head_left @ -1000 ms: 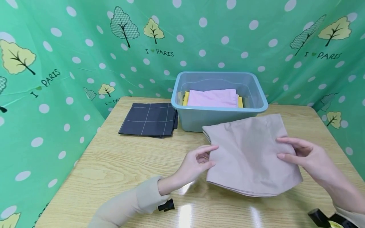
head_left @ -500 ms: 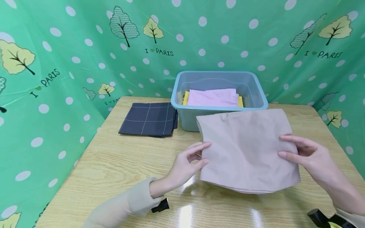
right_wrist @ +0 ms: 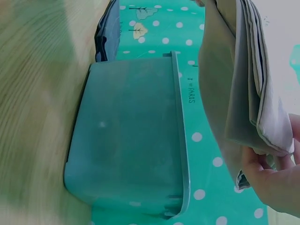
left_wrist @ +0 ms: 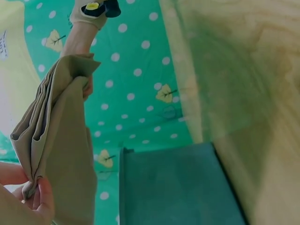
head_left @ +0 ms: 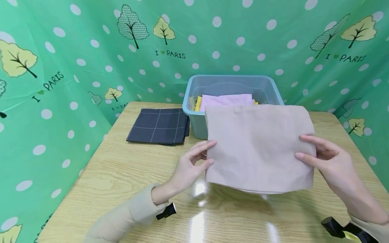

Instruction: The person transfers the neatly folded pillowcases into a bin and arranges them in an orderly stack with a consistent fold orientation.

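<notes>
A folded beige cloth is held up over the table between two hands, overlapping the front of the blue bin in the head view. The left hand pinches its left edge between thumb and fingers. At the opposite edge the right hand pinches it the same way. Several stacked layers show along the cloth's side in the left wrist view. From the right wrist, the layered cloth hangs beside the bin's outer wall. Inside the bin lies a folded pink cloth on something yellow.
A dark checked cloth, folded flat, lies left of the bin on the wooden table. Behind the table hangs a green dotted curtain. Each sleeve end carries a black wrist device.
Both hands have lifted the beige cloth and moved it left toward the bin. It has turned squarer to the view and now covers part of the bin's front rim.
</notes>
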`<state>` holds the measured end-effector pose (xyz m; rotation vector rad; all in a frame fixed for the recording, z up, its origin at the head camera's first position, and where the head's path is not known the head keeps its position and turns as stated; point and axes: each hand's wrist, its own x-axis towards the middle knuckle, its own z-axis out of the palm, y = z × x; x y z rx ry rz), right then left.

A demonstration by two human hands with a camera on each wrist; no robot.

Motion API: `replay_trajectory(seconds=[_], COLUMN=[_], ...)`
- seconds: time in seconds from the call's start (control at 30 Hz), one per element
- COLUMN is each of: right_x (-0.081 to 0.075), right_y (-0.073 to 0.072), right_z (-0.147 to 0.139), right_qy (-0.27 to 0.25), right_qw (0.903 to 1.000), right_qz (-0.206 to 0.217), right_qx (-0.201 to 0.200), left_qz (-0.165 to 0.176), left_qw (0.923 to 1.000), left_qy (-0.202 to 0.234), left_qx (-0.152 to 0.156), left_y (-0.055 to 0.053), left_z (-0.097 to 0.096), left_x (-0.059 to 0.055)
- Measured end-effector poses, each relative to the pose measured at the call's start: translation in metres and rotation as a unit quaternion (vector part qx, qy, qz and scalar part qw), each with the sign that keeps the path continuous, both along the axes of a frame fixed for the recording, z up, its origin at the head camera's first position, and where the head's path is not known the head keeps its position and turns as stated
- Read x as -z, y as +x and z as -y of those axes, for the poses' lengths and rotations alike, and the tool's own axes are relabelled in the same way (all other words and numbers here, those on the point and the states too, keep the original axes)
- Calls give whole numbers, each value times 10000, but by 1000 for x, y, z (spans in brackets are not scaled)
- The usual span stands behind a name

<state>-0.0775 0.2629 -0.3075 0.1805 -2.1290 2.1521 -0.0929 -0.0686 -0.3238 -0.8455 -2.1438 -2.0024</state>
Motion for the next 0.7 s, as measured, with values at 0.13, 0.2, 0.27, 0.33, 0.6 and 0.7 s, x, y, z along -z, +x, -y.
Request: replay_trajectory(seconds=[0.13,0.2,0.27,0.33,0.6,0.7], right_x=[-4,-7,-9,-12,-23,-26], right_y=[-7,-12,-17,-23,-51,-61], right_z=[4,6,7,9,16,19], right_qy=[-386,-412,-440,-403,-230,-322], right_qw=[9989,9986,9983,9983,9992,9990], right_qz=[-228,-299,-352,-381,-291,-243], right_qx=[-164,-154,-171,-176,-116,-172], left_qz=[-189,-244,-263,-243,-151,-18], left_qw=[9998,9997,9996,9996,9995,9996], left_qy=[17,47,68,79,10,-2], left_qx=[-51,-70,-92,-117,-268,-293], left_y=[-8,-13,-19,-26,-57,-69], left_z=[2,3,4,5,6,7], left_x=[-8,-12,-15,-19,-26,-27])
